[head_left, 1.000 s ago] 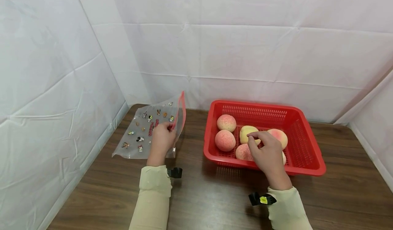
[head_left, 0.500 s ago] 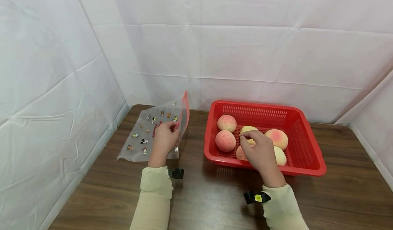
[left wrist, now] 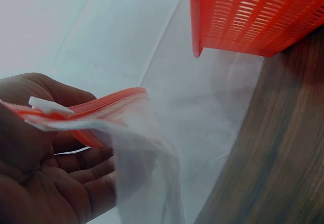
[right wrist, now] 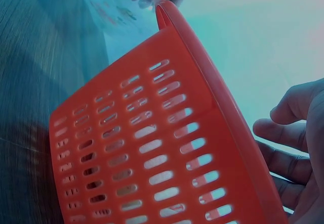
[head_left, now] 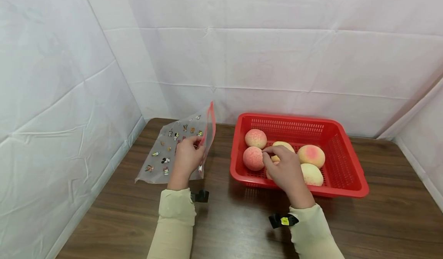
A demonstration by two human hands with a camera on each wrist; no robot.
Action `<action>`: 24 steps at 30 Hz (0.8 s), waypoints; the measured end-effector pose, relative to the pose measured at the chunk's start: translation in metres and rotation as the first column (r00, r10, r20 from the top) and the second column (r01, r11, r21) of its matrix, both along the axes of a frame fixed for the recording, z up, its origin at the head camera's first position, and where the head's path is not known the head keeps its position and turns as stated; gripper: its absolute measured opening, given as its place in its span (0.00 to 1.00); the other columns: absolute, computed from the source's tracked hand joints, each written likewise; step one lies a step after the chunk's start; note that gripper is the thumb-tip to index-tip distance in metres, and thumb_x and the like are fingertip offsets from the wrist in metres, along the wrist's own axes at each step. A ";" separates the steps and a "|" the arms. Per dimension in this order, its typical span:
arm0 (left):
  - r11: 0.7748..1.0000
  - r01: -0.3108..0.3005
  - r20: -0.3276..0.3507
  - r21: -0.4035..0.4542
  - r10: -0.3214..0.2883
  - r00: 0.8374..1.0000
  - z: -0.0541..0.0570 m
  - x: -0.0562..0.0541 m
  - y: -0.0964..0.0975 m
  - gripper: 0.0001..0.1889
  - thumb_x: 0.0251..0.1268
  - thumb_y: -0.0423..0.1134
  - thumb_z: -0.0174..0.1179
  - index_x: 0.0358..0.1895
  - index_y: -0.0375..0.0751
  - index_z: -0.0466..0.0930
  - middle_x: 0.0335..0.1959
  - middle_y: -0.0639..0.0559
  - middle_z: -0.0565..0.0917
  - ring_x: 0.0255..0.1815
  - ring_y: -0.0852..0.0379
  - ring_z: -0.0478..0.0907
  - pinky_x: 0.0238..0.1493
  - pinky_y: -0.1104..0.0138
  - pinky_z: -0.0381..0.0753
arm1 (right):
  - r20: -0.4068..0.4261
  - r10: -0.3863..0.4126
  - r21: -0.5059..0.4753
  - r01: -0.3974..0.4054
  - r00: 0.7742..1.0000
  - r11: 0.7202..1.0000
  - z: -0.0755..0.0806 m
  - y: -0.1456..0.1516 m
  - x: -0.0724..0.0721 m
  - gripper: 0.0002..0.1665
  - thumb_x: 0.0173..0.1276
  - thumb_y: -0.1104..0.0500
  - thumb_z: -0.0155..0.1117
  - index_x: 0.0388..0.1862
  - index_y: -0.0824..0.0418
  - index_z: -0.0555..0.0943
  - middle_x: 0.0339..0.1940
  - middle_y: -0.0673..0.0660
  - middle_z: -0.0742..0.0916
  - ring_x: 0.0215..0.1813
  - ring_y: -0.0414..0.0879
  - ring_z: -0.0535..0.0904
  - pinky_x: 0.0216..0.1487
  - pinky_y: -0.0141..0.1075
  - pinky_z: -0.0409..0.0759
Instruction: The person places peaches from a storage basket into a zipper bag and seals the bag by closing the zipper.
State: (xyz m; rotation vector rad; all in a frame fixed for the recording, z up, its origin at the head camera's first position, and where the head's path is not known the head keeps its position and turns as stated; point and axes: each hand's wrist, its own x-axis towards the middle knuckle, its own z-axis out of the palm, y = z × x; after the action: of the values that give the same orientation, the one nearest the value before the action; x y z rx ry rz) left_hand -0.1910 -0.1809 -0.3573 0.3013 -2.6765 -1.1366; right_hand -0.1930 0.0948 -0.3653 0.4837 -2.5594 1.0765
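A clear zip bag [head_left: 160, 155] printed with small cartoon figures leans at the left of the table. My left hand [head_left: 186, 157] grips it by its red-edged opening, and in the left wrist view the red zip strip [left wrist: 119, 100] passes between thumb and fingers. Over the red plastic basket [head_left: 294, 117] hovers my right hand [head_left: 285, 170], fingers loosely bent and holding nothing. Its fingertips are at the near-left pink peach [head_left: 252, 159]; whether they touch it I cannot tell. A yellow fruit [head_left: 283, 146] and another peach are partly hidden behind this hand.
Inside the basket also lie a pink-yellow peach [head_left: 255, 138] at the back left, a pink-topped peach [head_left: 311, 156] and a pale one [head_left: 313, 175]. The wooden table [head_left: 228, 228] is bounded by white cloth walls [head_left: 270, 59]. Wood separates bag and basket.
My right hand has moved left across the basket, from above the middle fruit to the near-left peach, uncovering the pale peach. My left hand has shifted the bag slightly right.
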 end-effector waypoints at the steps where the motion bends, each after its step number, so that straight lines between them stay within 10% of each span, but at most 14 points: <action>1: 1.000 0.001 0.005 0.000 -0.001 1.000 0.001 0.000 0.000 0.17 0.59 0.34 0.54 0.51 0.37 0.83 0.37 0.45 0.85 0.36 0.51 0.79 0.37 0.61 0.80 | -0.001 0.003 -0.001 -0.003 1.000 1.000 0.000 -0.001 0.000 0.11 0.67 0.55 0.60 0.37 0.58 0.87 0.34 0.53 0.86 0.40 0.50 0.81 0.42 0.44 0.79; 24: 0.997 0.072 0.032 -0.007 -0.072 0.997 0.016 0.010 0.013 0.18 0.59 0.33 0.54 0.53 0.37 0.80 0.39 0.46 0.84 0.31 0.55 0.79 0.30 0.67 0.79 | 0.090 0.079 -0.035 -0.076 0.993 0.996 0.004 -0.038 0.000 0.11 0.64 0.53 0.64 0.42 0.54 0.87 0.42 0.52 0.88 0.44 0.46 0.80 0.51 0.45 0.80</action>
State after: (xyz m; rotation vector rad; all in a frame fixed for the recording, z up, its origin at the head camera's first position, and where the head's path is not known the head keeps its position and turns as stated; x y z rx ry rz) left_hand -0.1811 -0.1679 -0.3415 0.2254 -2.7399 -1.1496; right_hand -0.1926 0.0570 -0.3610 0.5420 -2.6177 1.1906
